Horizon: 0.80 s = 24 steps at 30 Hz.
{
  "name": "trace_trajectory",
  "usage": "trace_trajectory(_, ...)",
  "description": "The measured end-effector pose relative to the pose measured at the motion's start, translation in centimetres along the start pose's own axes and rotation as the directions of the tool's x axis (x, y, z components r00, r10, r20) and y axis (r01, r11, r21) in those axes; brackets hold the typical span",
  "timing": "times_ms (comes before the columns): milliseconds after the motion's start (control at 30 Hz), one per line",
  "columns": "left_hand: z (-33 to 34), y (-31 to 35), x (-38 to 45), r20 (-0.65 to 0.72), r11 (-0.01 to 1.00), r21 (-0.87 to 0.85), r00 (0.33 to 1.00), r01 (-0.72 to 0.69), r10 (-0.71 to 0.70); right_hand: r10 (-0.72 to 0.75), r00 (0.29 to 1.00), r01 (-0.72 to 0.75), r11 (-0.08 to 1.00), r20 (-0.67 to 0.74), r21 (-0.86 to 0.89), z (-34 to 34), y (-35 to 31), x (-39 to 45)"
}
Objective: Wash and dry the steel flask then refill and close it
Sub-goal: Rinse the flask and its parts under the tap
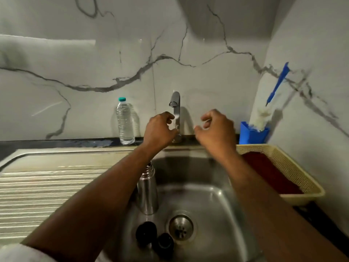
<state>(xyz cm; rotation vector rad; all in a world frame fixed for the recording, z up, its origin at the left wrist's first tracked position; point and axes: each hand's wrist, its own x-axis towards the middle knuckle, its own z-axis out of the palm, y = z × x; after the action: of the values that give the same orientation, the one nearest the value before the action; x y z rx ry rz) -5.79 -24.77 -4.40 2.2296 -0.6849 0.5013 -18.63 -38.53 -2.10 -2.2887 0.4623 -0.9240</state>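
A: Marble-veined wall behind; steel sink set in a dark worktop, ribbed drainboard on the left.

B: Flask position?

A: Steel flask stands upright in the sink basin, at its left wall, mouth uncapped. Two black caps lie on the basin floor just left of the drain.

B: Hands?

A: Left hand is at the base of the tap, fingers curled round its lower stem or lever; which part it grips, cannot tell. Right hand is raised just right of the tap, fingers loosely curled, holding nothing, touching nothing.

B: Surroundings?

A: Clear plastic water bottle with a teal cap stands on the worktop left of the tap. Blue holder at the right corner carries a bottle brush with a blue handle, leaning on the side wall. Cream basket right of the sink holds a dark red cloth.
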Motion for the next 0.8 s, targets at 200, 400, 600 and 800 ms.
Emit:
trace_trajectory(200, 1.9, -2.5, 2.0, 0.072, 0.998, 0.059, 0.997, -0.038, 0.034, 0.151, 0.969, -0.172, 0.981, 0.197, 0.095, 7.4, 3.1, -3.8)
trace_trajectory(400, 3.9, -2.9, 3.9, 0.073, 0.995, 0.081, 0.996, -0.059, 0.053, 0.227, 0.96, -0.243, 0.967, 0.166, 0.081, 9.2, 6.1, -4.9)
trace_trajectory(600, 4.7, -3.0, 4.7, 0.025, 0.999, 0.042, 0.999, -0.032, 0.031, 0.19, 0.966, -0.2, 0.979, 0.173, 0.041, 10.1, 6.3, -6.0)
trace_trajectory(800, 5.1, -3.5, 5.2, -0.015, 1.0, 0.031, 1.0, 0.001, -0.001, 0.176, 0.972, -0.183, 0.983, 0.154, 0.031, 10.5, 7.0, -5.9)
